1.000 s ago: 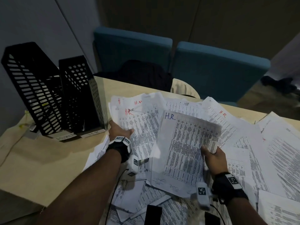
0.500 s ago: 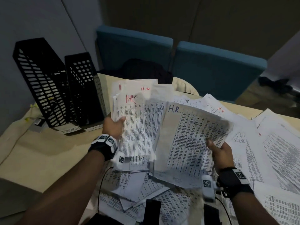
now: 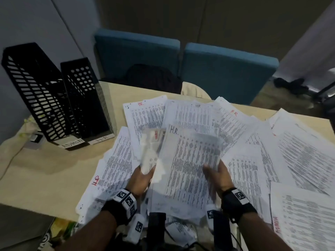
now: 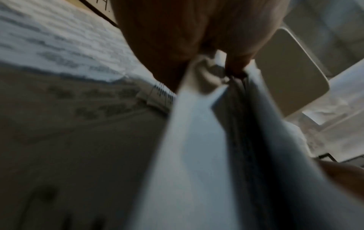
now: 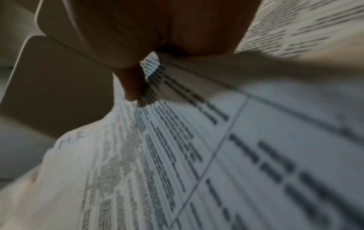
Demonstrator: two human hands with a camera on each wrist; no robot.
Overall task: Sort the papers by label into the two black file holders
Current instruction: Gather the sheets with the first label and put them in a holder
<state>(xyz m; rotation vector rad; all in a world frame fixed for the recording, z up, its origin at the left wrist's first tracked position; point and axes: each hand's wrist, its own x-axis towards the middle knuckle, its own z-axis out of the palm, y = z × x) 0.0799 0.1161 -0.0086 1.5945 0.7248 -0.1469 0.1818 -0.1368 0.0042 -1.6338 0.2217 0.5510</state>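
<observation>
Two black perforated file holders stand at the table's back left, one tagged ADMIN (image 3: 34, 91), the other tagged HR (image 3: 87, 100). My left hand (image 3: 143, 176) grips a blurred bunch of sheets (image 3: 151, 151) marked H in red; the left wrist view shows my fingers (image 4: 236, 59) pinching those sheets (image 4: 197, 140) edge-on. My right hand (image 3: 216, 173) holds a printed sheet headed H.R. (image 3: 190, 160), thumb on its face. In the right wrist view the thumb (image 5: 132, 84) presses that sheet (image 5: 177, 155). Both bunches meet above the pile.
Loose printed papers (image 3: 272, 151) labelled HR or ADMIN cover the right and middle of the beige table (image 3: 54, 169). Two blue chairs (image 3: 226, 69) stand behind it. Dark cables and gear (image 3: 155, 229) hang near my wrists.
My left hand has swung its lifted sheets rightward and nearer, against the right hand's H.R. sheet. The right hand has drawn in a little. The view has tilted down.
</observation>
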